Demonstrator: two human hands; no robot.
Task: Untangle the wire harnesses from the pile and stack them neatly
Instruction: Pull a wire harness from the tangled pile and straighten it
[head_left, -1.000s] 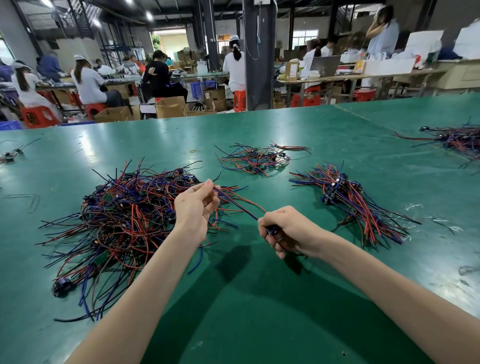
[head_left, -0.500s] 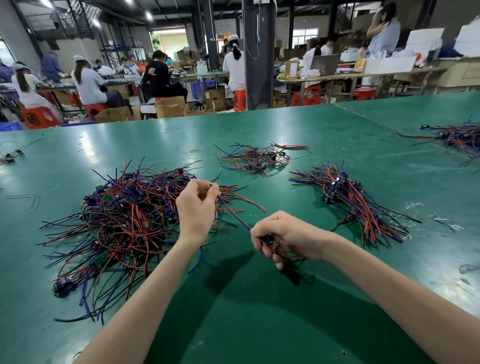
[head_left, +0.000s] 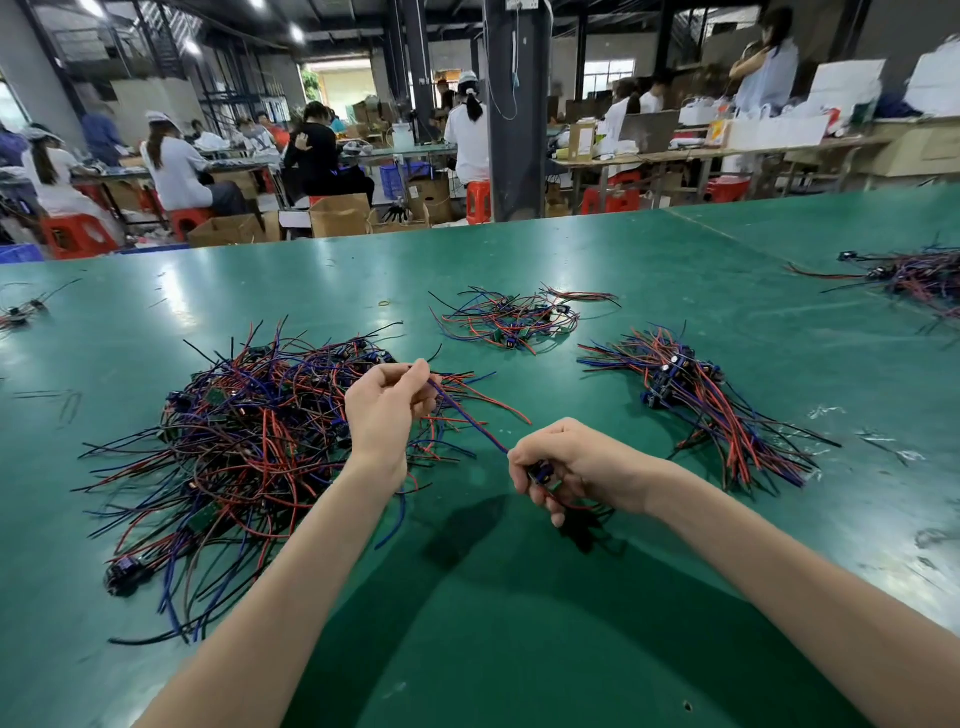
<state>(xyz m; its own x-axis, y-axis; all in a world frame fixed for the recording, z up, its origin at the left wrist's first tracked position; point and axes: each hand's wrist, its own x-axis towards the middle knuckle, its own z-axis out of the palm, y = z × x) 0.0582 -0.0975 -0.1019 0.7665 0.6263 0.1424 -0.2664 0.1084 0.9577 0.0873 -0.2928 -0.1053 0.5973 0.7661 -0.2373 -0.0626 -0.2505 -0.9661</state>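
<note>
Wire harness (head_left: 467, 419): left hand (head_left: 387, 410) pinches one end, right hand (head_left: 576, 462) grips other.

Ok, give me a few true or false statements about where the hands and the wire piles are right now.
1. The left hand and right hand hold one harness stretched between them. True.
2. The big tangled pile lies right of both hands. False: it lies on the left, by the left hand.
3. The right hand grips the harness's connector end. True.
4. The left hand lies flat on the table. False: its fingers pinch the harness.
</note>
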